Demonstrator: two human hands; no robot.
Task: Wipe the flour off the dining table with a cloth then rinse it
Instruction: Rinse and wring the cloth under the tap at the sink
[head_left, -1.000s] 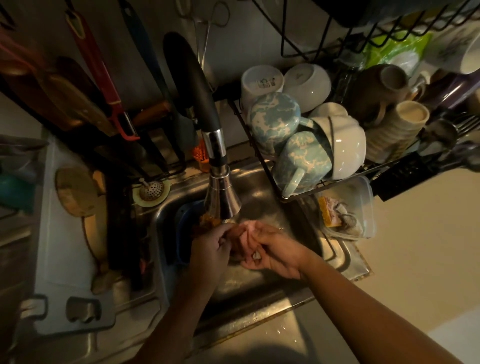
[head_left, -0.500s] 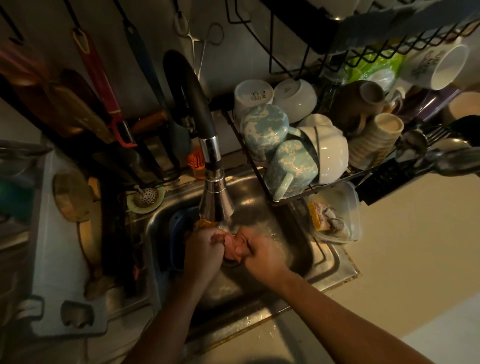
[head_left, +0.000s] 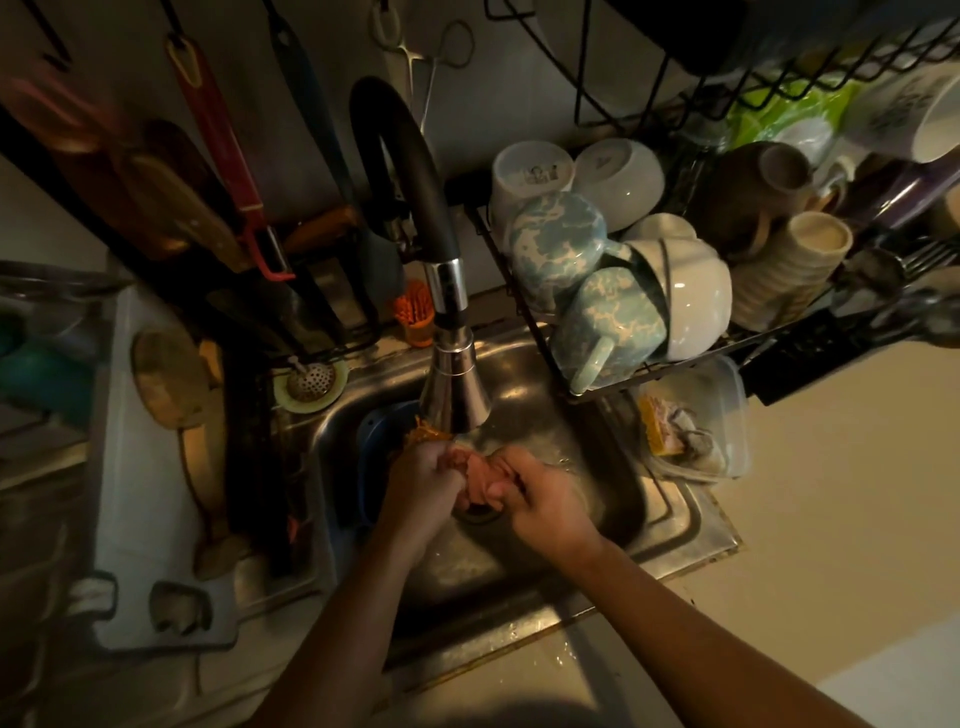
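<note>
Both hands, left hand (head_left: 423, 480) and right hand (head_left: 545, 501), had closed tighter, fingers clamped on the cloth (head_left: 475, 475) under the tap (head_left: 454, 395); rinsing seemed underway.

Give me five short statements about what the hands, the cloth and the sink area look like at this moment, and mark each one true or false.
1. Both hands, the left hand and the right hand, grip the bunched pinkish cloth. True.
2. The cloth is held over the stainless steel sink, just below the chrome spout of the black-necked faucet. True.
3. The two marbled blue-and-white mugs stand upright on the counter. False: they lie tipped in the black wire dish rack.
4. The clear plastic container with sponges sits left of the sink. False: it sits on the right.
5. The round metal sink strainer rests at the sink's back left corner. True.
</note>
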